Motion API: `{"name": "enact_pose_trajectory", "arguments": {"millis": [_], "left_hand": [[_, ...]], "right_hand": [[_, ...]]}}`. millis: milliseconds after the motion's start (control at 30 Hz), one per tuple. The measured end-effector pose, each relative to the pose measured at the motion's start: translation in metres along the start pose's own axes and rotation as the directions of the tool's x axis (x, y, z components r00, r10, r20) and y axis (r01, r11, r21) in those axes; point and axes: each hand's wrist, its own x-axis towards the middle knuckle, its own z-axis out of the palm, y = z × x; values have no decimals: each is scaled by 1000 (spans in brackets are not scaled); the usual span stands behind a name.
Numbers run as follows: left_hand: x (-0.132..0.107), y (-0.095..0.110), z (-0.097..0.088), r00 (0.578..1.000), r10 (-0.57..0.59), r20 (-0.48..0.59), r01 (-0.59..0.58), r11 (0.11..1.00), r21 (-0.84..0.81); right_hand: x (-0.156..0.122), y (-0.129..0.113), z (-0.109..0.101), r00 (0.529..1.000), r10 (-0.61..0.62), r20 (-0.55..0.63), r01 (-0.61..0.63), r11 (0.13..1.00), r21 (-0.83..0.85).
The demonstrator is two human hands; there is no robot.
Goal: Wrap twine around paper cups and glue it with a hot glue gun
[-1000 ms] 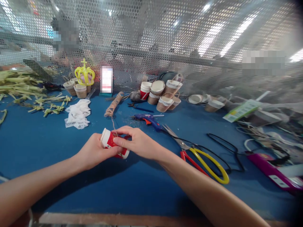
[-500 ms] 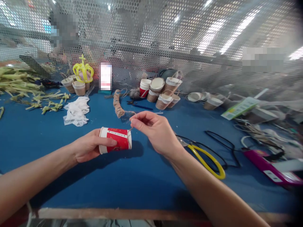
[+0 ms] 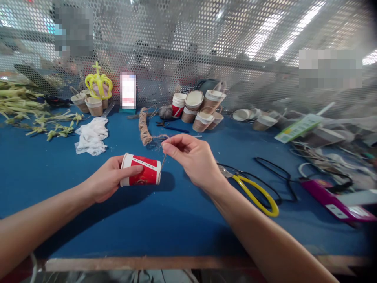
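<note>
My left hand [image 3: 113, 177] is wrapped round a red and white paper cup [image 3: 147, 176], which lies on its side in the air above the blue table. Between thumb and fingertips, my right hand [image 3: 191, 157] pinches a thin strand of twine [image 3: 163, 160] that runs down to the cup's right end. Behind the hands lies a wound hank of brown twine [image 3: 143, 127]; a loose strand leads from it toward my right fingertips. Scissors with yellow handles [image 3: 256, 196] rest on the table beside my right forearm.
Several twine-wrapped cups [image 3: 203, 121] and a red cup stack [image 3: 178, 105] stand at the back. A white crumpled cloth [image 3: 92, 135], a yellow crown [image 3: 98, 84] and a phone [image 3: 128, 90] are at the left. A purple power strip [image 3: 332, 200] and cables lie right. Perforated metal [image 3: 176, 51] closes the back.
The strand between the cup and my right fingers now runs straighter and shows more length. The cup has shifted slightly left, a little away from my right hand. The whole view has moved slightly.
</note>
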Motion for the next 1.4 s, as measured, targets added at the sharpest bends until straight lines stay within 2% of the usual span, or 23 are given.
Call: {"name": "enact_pose_trajectory", "arguments": {"millis": [133,400,800,1400], "left_hand": [[-1,-2,-1,999,49,17,-50,997,63],[0,-4,0,998,64,24,-66,990,123],[1,-2,0,1000,-9,16,8,998,66],[-3,-2,3,999,-16,34,13,997,71]], "right_hand": [[0,0,0,1000,-13,4,13,1000,-10],[2,2,1,1000,-22,-14,21,999,-34],[0,2,1,999,-28,-19,28,999,-40],[2,10,1,1000,4,14,-2,989,-145]]}}
